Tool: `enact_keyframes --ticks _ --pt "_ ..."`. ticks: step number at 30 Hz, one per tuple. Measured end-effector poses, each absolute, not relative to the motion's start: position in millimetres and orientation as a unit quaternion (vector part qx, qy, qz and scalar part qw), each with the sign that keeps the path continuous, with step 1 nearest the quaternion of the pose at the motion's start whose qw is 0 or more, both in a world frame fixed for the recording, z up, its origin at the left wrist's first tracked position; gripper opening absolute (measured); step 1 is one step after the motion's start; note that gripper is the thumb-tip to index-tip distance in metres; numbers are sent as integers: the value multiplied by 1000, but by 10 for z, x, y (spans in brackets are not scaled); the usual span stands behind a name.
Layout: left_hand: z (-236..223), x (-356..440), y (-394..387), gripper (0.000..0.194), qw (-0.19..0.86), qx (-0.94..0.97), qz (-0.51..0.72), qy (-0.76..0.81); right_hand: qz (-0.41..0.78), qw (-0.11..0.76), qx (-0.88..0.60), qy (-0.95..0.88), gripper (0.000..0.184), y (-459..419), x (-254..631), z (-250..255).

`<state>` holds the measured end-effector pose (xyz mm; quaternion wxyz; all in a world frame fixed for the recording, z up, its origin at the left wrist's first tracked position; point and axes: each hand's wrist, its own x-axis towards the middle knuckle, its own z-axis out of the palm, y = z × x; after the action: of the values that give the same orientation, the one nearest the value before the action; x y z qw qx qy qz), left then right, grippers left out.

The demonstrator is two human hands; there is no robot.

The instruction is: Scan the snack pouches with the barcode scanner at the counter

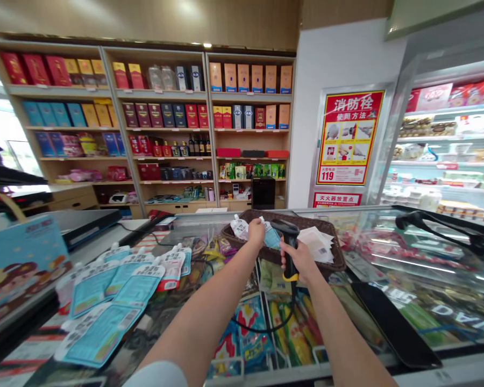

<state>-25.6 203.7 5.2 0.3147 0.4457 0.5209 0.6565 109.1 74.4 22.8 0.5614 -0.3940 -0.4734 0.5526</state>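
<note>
My right hand (300, 260) is wrapped round the handle of a black barcode scanner (286, 228), whose cable (280, 325) loops down over the glass lid. My left hand (256, 232) is closed at the top of a blue-and-white spouted pouch (271, 236) over a brown woven basket (336, 250). Another white-topped pouch (239, 227) lies in the basket just left of that hand, and white paper sheets (317, 243) lie at its right end. Several more blue spouted pouches (116, 285) are spread in a pile on the glass to the left.
Beneath the glass of the chest freezer (210, 231) are bagged frozen goods (250, 322). A long black panel (395, 325) rests at right. A cartoon-printed bag (22, 269) stands at far left. Shelves of boxed goods (165, 115) line the back wall, with a lit display fridge (439, 156) at right.
</note>
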Motion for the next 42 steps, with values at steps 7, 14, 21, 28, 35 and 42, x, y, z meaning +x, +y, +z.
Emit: enact_keyframes --ticks 7,14,21,28,35,42 --pt "188 -1196 1402 29 162 506 563 633 573 542 -390 -475 35 699 936 158" --pt "220 -2396 654 39 35 504 398 766 592 506 -372 -505 32 536 594 223" --pt "184 -3123 -94 63 10 456 162 875 636 439 -347 -531 36 309 95 218" --pt "96 -3216 -265 61 33 446 91 890 630 402 -338 -572 35 106 -337 189" --pt "83 -3254 -180 15 51 446 183 875 632 371 -345 -586 36 88 -485 186" --pt "60 -3181 79 11 44 353 567 743 659 373 -318 -569 39 159 -455 112"
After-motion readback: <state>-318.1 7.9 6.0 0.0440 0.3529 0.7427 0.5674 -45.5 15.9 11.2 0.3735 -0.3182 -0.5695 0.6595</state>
